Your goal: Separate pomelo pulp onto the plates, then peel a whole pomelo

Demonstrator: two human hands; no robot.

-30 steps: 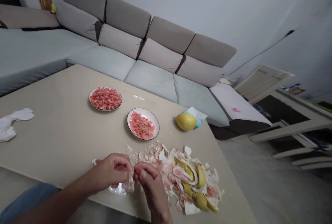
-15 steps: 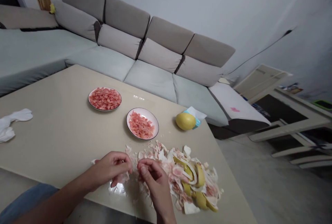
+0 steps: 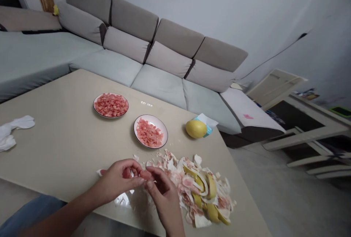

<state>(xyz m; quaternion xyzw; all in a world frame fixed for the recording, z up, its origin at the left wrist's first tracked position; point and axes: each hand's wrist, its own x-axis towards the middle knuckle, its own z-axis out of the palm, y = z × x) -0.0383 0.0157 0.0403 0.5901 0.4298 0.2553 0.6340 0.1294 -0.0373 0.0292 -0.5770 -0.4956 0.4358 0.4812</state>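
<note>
Over the table's near edge, my left hand [image 3: 116, 182] and my right hand [image 3: 166, 195] meet at the fingertips. A small piece of pink pomelo flesh [image 3: 146, 175] is pinched between them. More pink flesh [image 3: 126, 173] shows inside the curled fingers of my left hand, partly hidden. Beside my right hand spreads a heap of white pith and membrane scraps [image 3: 181, 171] with yellow-green pomelo peel [image 3: 211, 185]. Beyond my hands stands a white plate [image 3: 160, 123] with loose pink pulp. Another plate [image 3: 125, 112], farther left, is heaped with such pulp.
A whole yellow pomelo [image 3: 196, 129] rests against a blue-and-white tissue pack [image 3: 208, 121] near the table's right edge. Crumpled white tissue [image 3: 16, 127] lies at the left. Past the table [image 3: 68, 120] runs a grey sofa [image 3: 161, 87]; white furniture [image 3: 296, 116] stands at the right.
My hands were slightly apart and have come together at the fingertips. The pink piece now shows plainly between them. Plates and scraps have stayed in place.
</note>
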